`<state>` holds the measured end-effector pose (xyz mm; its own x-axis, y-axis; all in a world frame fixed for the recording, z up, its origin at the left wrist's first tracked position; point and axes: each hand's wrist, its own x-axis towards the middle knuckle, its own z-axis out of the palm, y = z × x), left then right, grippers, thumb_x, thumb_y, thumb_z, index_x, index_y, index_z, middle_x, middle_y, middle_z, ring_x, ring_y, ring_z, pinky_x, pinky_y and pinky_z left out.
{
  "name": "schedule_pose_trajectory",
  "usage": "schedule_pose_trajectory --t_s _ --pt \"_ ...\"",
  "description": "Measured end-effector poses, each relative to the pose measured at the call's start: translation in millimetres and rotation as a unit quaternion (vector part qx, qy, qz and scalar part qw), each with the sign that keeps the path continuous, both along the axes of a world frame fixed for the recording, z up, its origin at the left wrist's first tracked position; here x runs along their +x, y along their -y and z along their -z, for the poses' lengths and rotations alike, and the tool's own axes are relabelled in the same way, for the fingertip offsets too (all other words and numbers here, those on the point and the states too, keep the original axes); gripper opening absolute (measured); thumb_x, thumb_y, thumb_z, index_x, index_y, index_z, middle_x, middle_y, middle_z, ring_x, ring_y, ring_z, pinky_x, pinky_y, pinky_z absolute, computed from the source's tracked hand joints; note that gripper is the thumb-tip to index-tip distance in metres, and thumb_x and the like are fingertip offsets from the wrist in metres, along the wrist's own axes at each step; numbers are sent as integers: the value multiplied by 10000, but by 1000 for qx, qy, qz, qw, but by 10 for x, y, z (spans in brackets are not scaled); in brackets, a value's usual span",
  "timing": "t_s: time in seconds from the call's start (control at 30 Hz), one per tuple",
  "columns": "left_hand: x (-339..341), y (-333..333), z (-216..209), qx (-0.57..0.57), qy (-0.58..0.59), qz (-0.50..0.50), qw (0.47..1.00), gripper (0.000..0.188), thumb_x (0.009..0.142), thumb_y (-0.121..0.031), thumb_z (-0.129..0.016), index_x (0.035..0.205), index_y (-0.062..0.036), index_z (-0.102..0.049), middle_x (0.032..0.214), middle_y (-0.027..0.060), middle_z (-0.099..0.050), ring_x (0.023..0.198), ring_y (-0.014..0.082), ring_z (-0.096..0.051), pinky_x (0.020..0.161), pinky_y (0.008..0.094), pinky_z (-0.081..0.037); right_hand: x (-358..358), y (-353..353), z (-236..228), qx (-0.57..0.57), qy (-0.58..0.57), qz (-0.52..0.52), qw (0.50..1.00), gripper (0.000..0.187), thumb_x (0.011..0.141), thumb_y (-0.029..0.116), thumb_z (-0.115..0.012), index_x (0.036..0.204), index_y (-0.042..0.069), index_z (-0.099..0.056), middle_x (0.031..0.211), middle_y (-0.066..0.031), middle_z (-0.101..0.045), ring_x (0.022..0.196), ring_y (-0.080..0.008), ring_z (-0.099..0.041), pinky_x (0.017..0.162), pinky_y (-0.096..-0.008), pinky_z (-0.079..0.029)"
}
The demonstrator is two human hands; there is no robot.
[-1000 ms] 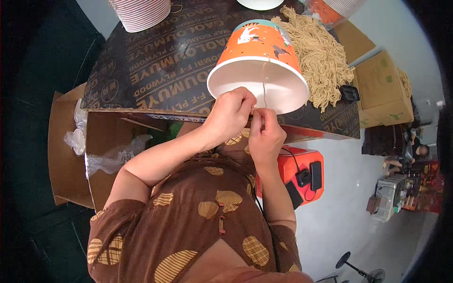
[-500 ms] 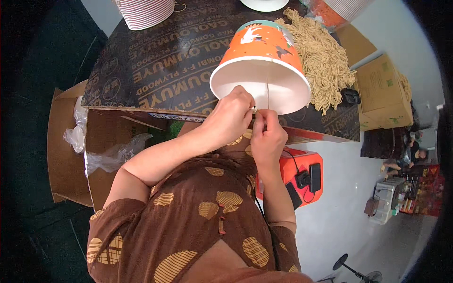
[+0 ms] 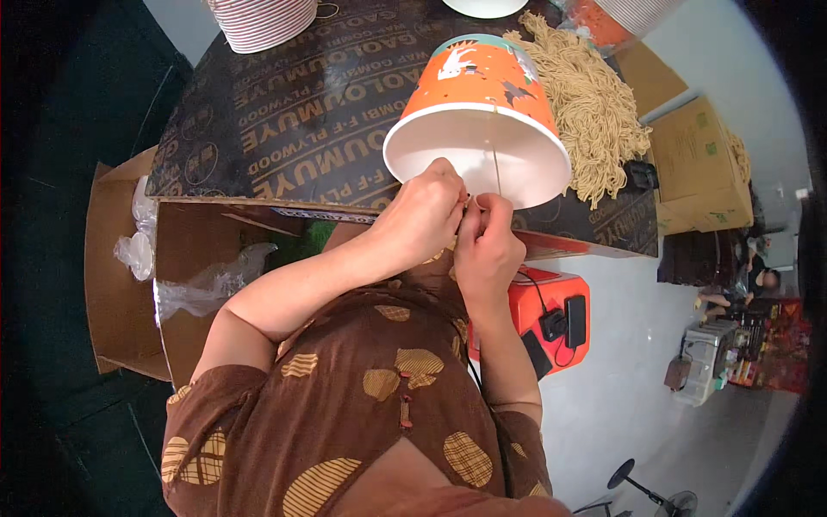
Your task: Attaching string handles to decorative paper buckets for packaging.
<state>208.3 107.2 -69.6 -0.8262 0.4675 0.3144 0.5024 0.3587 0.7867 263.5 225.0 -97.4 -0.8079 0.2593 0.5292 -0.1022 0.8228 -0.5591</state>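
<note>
An orange paper bucket (image 3: pixel 488 86) with a green band and white and dark animal figures lies tipped on the table, its white open mouth toward me. A thin beige cord (image 3: pixel 494 159) runs down across the mouth to my fingers. My left hand (image 3: pixel 426 207) is closed in a pinch just below the near rim. Beside it, my right hand (image 3: pixel 489 246) pinches the cord, thumb and index finger together. The fingertips of both hands meet at the cord's lower end. What exactly lies between them is mostly hidden.
A heap of beige cords (image 3: pixel 586 112) lies right of the bucket on the dark plywood table (image 3: pixel 284 112). Stacked paper buckets (image 3: pixel 263 21) stand at far left. Cardboard boxes (image 3: pixel 702 168) flank the table. An orange stool (image 3: pixel 564 297) holds black devices.
The cord's lower part has shifted slightly right and now slants. My fingertips have drawn closer together, hiding the small pale bit seen between them before. The bucket has barely moved.
</note>
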Motion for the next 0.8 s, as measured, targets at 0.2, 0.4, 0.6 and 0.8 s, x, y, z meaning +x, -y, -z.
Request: schedule_pose_trajectory --t_s 0.2,0.4,0.6,0.8 --pt "-15 14 4 0 5 10 1000 73 762 54 -589 791 119 -608 892 270 -587 782 449 -619 700 464 -509 -19 -15 42 26 -33 -23 999 132 871 81 -613 986 53 -554 699 -134 -638 571 -319 -637 492 -408 -483" --pt "-16 30 72 15 12 -1 1000 61 761 28 -594 811 60 -579 858 205 -579 796 388 -604 688 428 -486 -21 -31 44 62 -55 -45 996 108 863 64 -620 965 47 -589 738 -134 -648 595 -311 -640 511 -400 -493" --pt "-22 -15 94 23 15 -6 1000 66 762 7 -606 795 58 -583 826 214 -578 795 398 -598 693 425 -483 29 -95 47 45 -49 -73 995 118 850 52 -625 965 36 -603 790 -135 -657 630 -304 -652 536 -390 -507" --pt "-34 -4 65 23 -1 -7 1000 78 771 31 -583 779 99 -621 888 268 -595 803 444 -615 720 455 -509 3 -67 53 18 -48 -62 997 99 835 47 -641 930 27 -619 803 -134 -664 637 -309 -653 557 -388 -515"
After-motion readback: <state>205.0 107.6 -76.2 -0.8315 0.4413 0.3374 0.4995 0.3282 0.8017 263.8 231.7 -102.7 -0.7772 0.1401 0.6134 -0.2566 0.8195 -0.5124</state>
